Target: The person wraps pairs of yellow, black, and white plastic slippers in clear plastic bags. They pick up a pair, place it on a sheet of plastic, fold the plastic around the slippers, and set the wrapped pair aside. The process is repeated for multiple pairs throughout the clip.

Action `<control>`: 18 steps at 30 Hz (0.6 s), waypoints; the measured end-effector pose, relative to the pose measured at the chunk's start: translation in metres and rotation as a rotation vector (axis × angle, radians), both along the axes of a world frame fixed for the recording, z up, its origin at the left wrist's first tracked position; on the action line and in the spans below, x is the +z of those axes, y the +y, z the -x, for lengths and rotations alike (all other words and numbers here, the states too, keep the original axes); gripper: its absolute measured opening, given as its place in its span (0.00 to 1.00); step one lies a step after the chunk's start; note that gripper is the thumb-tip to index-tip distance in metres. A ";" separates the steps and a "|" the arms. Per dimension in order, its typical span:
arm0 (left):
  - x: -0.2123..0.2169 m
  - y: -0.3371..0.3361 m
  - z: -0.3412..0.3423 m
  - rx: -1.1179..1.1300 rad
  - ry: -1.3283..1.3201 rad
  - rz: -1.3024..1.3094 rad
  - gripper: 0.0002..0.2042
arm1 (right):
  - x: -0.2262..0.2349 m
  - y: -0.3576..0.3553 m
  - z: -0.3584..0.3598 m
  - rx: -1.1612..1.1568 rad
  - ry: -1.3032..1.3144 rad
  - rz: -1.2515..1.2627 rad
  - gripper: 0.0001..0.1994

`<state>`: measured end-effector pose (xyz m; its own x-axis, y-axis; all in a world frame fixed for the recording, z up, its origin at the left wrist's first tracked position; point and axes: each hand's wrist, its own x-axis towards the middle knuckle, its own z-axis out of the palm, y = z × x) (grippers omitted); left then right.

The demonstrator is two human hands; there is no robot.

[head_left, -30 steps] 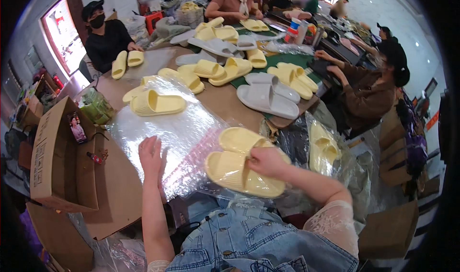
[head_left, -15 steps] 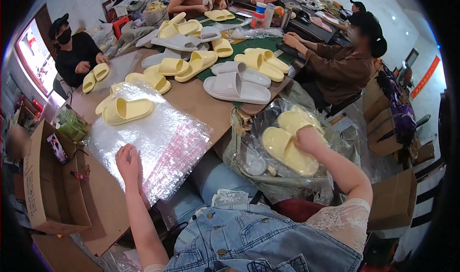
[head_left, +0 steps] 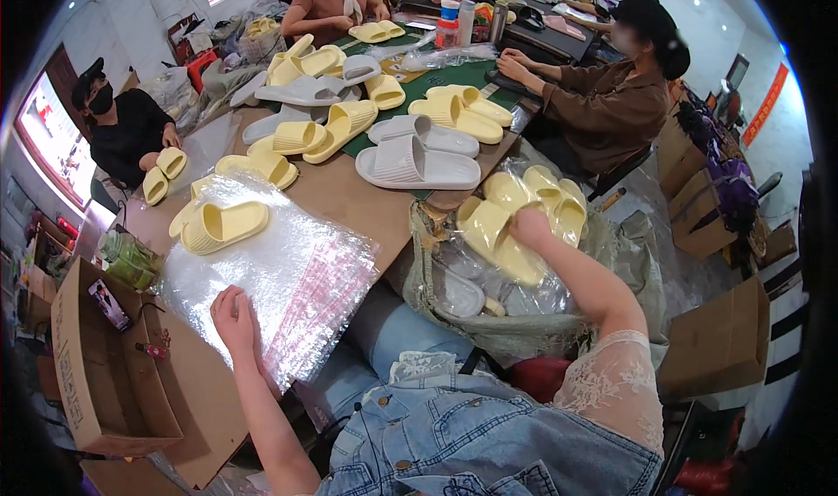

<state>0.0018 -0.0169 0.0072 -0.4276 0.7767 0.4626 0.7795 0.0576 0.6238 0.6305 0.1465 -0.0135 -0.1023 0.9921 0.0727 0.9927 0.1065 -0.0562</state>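
My right hand is closed on a yellow slipper, one of a pair in clear plastic, over the open sack; its fingertips are hidden. More bagged slippers lie in the sack, yellow behind and a pale grey slipper in front. My left hand rests on a stack of clear plastic bags, holding nothing, its fingers loosely bent but apart. On that stack, beyond the left hand, lies a yellow slipper, with another partly under plastic behind it.
Yellow and grey slippers cover the middle of the table. At left stand a cardboard box holding a phone, and a green jar. Other people sit around the table; one handles yellow slippers at far left. Cartons stand at right.
My right hand has moved away from me and a little left with the bagged yellow slippers. More bagged slippers in the sack now show. My left hand stays on the plastic bags.
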 end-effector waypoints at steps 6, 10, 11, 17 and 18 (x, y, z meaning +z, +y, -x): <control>-0.003 0.003 0.000 -0.016 -0.004 -0.020 0.10 | -0.030 -0.080 -0.006 0.102 0.188 0.136 0.20; -0.003 0.003 0.002 -0.005 0.021 -0.005 0.10 | -0.043 -0.106 -0.004 0.069 0.167 0.098 0.20; -0.001 0.003 0.001 -0.007 0.018 0.009 0.10 | -0.039 -0.104 -0.004 0.067 0.165 0.120 0.20; -0.005 -0.001 0.000 0.010 0.038 0.008 0.10 | 0.058 -0.074 0.025 0.132 -0.133 0.761 0.22; -0.004 0.001 -0.001 0.009 0.036 0.003 0.10 | 0.086 -0.067 0.041 0.148 -0.195 0.940 0.22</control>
